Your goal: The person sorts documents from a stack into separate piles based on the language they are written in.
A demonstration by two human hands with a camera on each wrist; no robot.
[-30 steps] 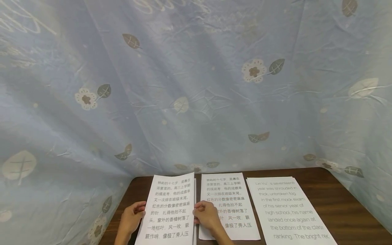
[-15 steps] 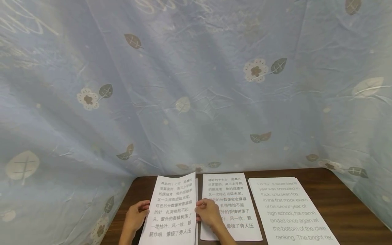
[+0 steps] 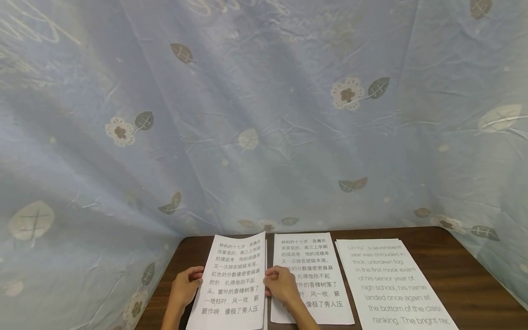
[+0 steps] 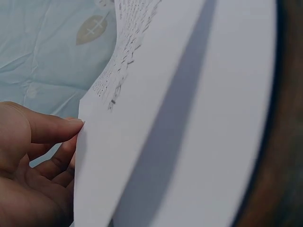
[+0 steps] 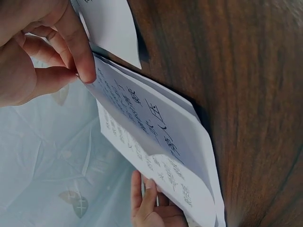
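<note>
A printed paper sheet (image 3: 231, 284) with Chinese text bows slightly between my two hands at the left of the table. My left hand (image 3: 183, 288) pinches its left edge; in the left wrist view the thumb (image 4: 57, 128) presses against that edge. At the opposite edge, my right hand (image 3: 282, 288) pinches the paper between thumb and fingers, as the right wrist view confirms. Beneath the raised sheet lies more white paper (image 4: 232, 118), with a shadowed gap between. How many sheets each hand grips, I cannot tell.
A second paper stack (image 3: 321, 314) with the same Chinese text lies partly under my right hand. Further right is a stack of English-printed paper (image 3: 392, 284). The dark wooden table (image 3: 466, 275) meets a patterned light-blue cloth (image 3: 288, 183) at its back and sides.
The head view has shifted slightly, so everything appears a little further right. Both hands keep hold of the sheet. My left hand has come slightly closer to the right, and the sheet bows.
</note>
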